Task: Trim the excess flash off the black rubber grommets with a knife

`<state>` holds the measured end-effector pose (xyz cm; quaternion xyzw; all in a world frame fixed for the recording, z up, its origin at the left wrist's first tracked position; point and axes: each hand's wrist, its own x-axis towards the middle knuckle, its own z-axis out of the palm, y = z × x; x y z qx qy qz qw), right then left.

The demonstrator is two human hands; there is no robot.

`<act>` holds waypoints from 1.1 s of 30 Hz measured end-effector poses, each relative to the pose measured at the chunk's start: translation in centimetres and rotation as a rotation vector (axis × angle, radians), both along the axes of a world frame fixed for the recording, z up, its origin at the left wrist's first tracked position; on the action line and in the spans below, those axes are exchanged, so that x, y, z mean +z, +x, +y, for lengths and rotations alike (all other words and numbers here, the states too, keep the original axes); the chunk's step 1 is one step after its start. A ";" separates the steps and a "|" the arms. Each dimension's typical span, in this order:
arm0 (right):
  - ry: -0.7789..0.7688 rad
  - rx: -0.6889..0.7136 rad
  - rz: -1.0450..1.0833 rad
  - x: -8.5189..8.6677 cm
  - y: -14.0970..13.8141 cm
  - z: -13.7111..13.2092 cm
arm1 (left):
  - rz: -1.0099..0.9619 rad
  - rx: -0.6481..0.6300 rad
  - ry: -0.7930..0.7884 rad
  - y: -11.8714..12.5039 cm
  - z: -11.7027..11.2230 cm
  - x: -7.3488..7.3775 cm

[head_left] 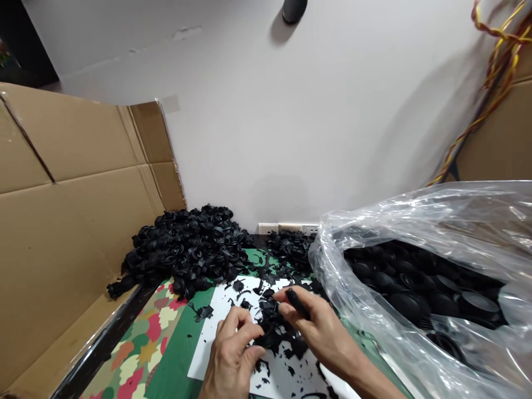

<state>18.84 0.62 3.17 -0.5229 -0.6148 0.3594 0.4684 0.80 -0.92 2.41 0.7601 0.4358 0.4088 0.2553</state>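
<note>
Work surface: green board (178, 343), a white sheet (208, 339) lying on it at the near middle. To the left, a patterned sheet (141, 349) in red, cream, green and tan blotches, then a dark table edge (103, 344). Black scraps (291, 370) litter the white sheet and spread onto the green beyond it.

Room: pale wall (282, 122) at the far side, paint chipped high on the left. A dark rounded object (294, 10) is at the wall, top middle. A socket strip (268, 228) sits low at the wall's foot; any marking on it is too small to read. Tall cardboard (83, 138) stands at left; twisted yellow and dark-red cables (505, 83) hang far right.

Stock: large pile of ribbed black pieces (195, 244) far left against the cardboard; smaller dark heap (291, 246) below the sockets. Clear plastic bag (332, 277) at right, mouth open, containing round black parts (419, 282).

Hands: left hand (235, 354) half closed, fingers curled, thumb and forefinger at the edge of a black part (272, 334); firmness of grip cannot be told. That part is above the white sheet, between the hands. Right hand (318, 324) closed around a short black stick (297, 303), forefinger and thumb extended toward the part.
</note>
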 end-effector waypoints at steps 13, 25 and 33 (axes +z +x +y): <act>-0.002 0.121 0.198 -1.1 -2.7 -0.9 | -0.762 -0.002 -0.535 1.4 0.2 -0.9; -0.210 0.119 0.372 -1.6 -2.3 -0.7 | -0.889 0.057 -0.770 1.3 0.7 -0.9; -0.220 -0.033 0.499 -1.4 -0.7 -0.5 | -0.962 -0.054 -0.892 0.8 1.0 -1.0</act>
